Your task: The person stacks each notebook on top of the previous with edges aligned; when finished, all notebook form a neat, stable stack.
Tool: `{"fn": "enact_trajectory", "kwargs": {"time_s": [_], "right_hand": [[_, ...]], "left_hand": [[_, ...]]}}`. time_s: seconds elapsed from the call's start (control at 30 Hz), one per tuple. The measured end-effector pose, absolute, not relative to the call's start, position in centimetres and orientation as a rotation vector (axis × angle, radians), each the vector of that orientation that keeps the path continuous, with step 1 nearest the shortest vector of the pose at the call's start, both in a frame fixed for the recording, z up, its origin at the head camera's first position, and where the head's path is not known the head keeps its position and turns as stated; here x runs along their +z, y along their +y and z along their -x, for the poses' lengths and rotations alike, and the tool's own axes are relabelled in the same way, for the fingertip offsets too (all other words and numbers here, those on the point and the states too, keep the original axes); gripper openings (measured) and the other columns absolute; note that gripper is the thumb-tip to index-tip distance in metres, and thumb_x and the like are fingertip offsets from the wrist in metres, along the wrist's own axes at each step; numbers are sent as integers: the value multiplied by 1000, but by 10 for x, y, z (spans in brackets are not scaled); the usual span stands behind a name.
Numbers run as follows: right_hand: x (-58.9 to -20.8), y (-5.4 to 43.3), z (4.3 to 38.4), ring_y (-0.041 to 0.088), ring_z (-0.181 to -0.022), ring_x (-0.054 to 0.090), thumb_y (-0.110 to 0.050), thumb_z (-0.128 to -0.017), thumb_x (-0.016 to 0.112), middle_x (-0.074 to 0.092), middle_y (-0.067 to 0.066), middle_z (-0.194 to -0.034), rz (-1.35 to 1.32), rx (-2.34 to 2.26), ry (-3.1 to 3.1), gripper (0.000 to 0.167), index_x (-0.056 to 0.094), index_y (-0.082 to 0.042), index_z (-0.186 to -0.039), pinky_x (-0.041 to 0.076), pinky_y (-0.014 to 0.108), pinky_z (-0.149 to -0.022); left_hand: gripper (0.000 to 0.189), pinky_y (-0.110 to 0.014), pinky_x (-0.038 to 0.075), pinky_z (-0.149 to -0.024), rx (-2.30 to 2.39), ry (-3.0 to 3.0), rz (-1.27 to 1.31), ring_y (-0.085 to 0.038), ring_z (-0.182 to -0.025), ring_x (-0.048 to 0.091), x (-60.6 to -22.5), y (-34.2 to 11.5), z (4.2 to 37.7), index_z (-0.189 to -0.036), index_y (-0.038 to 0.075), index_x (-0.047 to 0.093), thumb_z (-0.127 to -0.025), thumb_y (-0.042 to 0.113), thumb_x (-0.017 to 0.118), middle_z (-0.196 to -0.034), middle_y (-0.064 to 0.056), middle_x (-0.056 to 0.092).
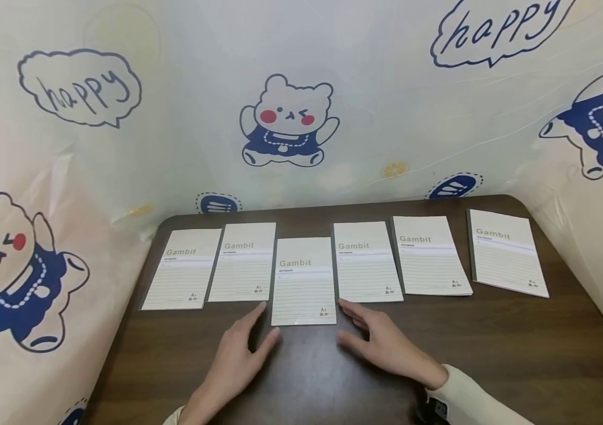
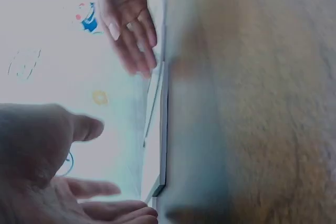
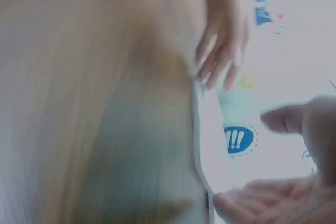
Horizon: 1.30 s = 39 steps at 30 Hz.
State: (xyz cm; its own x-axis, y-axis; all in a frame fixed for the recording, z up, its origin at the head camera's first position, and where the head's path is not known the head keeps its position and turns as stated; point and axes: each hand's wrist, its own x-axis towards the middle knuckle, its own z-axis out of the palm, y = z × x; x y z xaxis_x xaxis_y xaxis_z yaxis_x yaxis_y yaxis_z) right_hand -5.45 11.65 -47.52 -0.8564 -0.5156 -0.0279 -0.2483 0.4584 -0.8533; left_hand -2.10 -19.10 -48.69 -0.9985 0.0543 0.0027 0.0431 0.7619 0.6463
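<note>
A white notebook [image 1: 303,289] marked "Gambit" lies flat on the dark wooden table, nearer to me than the others in its row. At its left lower corner is my left hand [image 1: 240,354], thumb spread from the fingers and holding nothing. My right hand [image 1: 381,342] mirrors it on the opposite side, fingertips close to the notebook's right edge. In the left wrist view the notebook [image 2: 157,129] appears edge-on, with the right hand [image 2: 128,19] beyond it. The right wrist view shows the notebook [image 3: 207,135] blurred, and the left hand [image 3: 223,45] past it.
Two matching notebooks [image 1: 243,262] lie to the left and several more [image 1: 367,262] to the right, the rightmost one [image 1: 508,252] slightly turned. Bare wood of the table [image 1: 301,378] shows in front. A printed curtain [image 1: 184,118] with cartoon bears encloses the back and sides.
</note>
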Motion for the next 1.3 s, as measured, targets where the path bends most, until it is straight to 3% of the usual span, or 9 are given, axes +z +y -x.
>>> {"fn": "enact_trajectory", "kwargs": {"time_s": [0.17,0.37,0.6,0.7,0.83,1.03,1.3], "right_hand": [[-469,116,53,42,-143,53,-25,-105,63,48,30,-156,285,-1632,2044,65,39,9,-155,52,38,-112],[-470,113,54,37,-152,41,-19,-108,54,36,32,-163,12,-1869,1630,65,27,13,-158,42,39,-122],[-475,112,61,26,-139,57,-20,-108,54,45,29,-159,-216,-1996,1422,61,31,10,-157,48,39,-118],[-478,111,65,21,-129,63,-18,-106,58,55,25,-151,-242,-2004,1429,62,34,11,-155,52,34,-112],[-481,110,69,15,-116,66,-15,-104,60,65,12,-134,-211,-1996,1459,61,37,13,-152,56,31,-105],[-482,108,73,10,-100,65,-13,-104,62,68,-2,-107,-159,-1960,1485,52,47,16,-143,58,25,-94],[-487,105,76,9,-97,67,-3,-101,62,68,1,-105,-130,-1970,1523,48,44,17,-141,61,27,-92]], "left_hand": [[61,-41,59,-102,1291,2830,107,-29,-122,70,-487,-195,28,-148,6,56,-100,38,72,-140,-16,68],[52,-34,60,-99,1532,2634,193,-27,-121,72,-484,-193,33,-146,5,58,-102,31,69,-134,-16,72],[48,-28,58,-102,1857,2264,411,-30,-128,67,-482,-200,41,-146,5,57,-103,25,67,-138,-21,68],[48,-23,58,-99,1923,2166,432,-26,-126,68,-484,-203,45,-146,4,56,-102,19,68,-137,-23,67],[48,-27,61,-95,2011,2041,465,-19,-114,72,-486,-207,49,-146,0,56,-100,10,69,-133,-24,67],[48,-27,62,-92,2031,1959,466,-13,-100,72,-485,-207,53,-144,-6,57,-97,-2,68,-113,-13,67],[43,-27,63,-89,2017,1950,467,-16,-98,72,-483,-203,51,-138,-9,60,-95,-8,66,-107,-13,66]]}}
